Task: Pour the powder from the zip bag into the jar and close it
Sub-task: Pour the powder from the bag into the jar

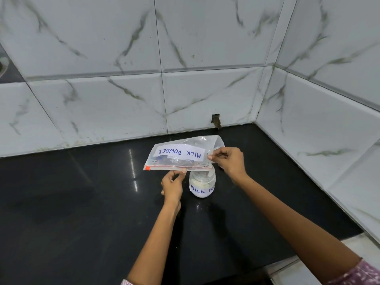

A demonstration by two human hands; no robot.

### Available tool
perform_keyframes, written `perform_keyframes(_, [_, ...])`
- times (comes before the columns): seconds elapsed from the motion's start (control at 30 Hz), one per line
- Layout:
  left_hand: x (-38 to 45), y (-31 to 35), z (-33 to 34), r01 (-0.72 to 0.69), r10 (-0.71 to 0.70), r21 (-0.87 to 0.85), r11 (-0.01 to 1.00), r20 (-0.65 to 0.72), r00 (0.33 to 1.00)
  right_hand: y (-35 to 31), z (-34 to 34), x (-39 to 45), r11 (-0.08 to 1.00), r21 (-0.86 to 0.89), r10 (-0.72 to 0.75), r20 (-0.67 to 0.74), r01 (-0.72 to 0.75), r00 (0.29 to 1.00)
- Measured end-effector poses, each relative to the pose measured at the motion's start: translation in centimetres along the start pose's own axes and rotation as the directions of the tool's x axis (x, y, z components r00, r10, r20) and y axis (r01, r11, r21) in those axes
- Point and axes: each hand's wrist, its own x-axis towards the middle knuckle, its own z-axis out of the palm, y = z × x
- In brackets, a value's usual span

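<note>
A clear zip bag (181, 154) with a white label reading MILK POWDER is held upside down, its zip edge lowest, over a small clear jar (202, 185). The jar stands on the black counter (82, 202), has no lid on, holds white powder and carries a MILK label. My left hand (172, 187) pinches the bag's lower zip edge just left of the jar. My right hand (228, 161) pinches the bag's right side above the jar mouth. No lid is in view.
White marble-patterned tiled walls close in the counter behind and on the right, forming a corner (255, 120). A small dark hole (216, 120) sits low in the back wall. A white ledge (349, 249) borders the counter at the lower right.
</note>
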Motion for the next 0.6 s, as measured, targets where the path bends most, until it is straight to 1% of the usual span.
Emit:
perform_keyframes(0.07, [0.2, 0.0, -0.3, 0.012, -0.012, 0.004, 1.000, -0.005, 1.000, 0.0, -0.7, 0.6, 0.999, 0.030, 0.020, -0.061, -0.018, 0.998])
perform_keyframes(0.1, [0.3, 0.0, -0.3, 0.012, -0.012, 0.008, 1.000, -0.002, 1.000, 0.1, -0.7, 0.6, 0.999, 0.026, 0.022, -0.062, -0.020, 0.998])
perform_keyframes(0.23, [0.0, 0.2, 0.3, -0.003, 0.003, -0.027, 1.000, 0.028, 1.000, 0.3, 0.7, -0.5, 1.000, 0.007, 0.002, 0.042, -0.002, 0.999])
perform_keyframes(0.37, [0.0, -0.1, -0.2, 0.008, -0.008, -0.017, 1.000, 0.007, 1.000, -0.1, -0.1, 0.8, 0.997, 0.071, 0.046, -0.066, -0.042, 0.997])
perform_keyframes(0.43, [0.0, 0.0, -0.2, 0.021, -0.022, -0.029, 0.999, -0.001, 1.000, -0.1, -0.1, 0.8, 0.996, 0.073, 0.049, -0.025, -0.047, 0.998])
perform_keyframes(0.5, [-0.2, 0.2, -0.1, 0.034, -0.034, -0.061, 0.998, 0.003, 0.999, 0.1, 0.5, 0.3, 0.994, 0.095, 0.052, 0.057, -0.057, 0.997])
perform_keyframes(0.6, [-0.7, 0.3, 0.0, 0.059, -0.053, -0.162, 0.985, 0.041, 0.998, 0.9, 0.5, -0.4, 0.982, 0.157, 0.089, 0.101, -0.104, 0.991])
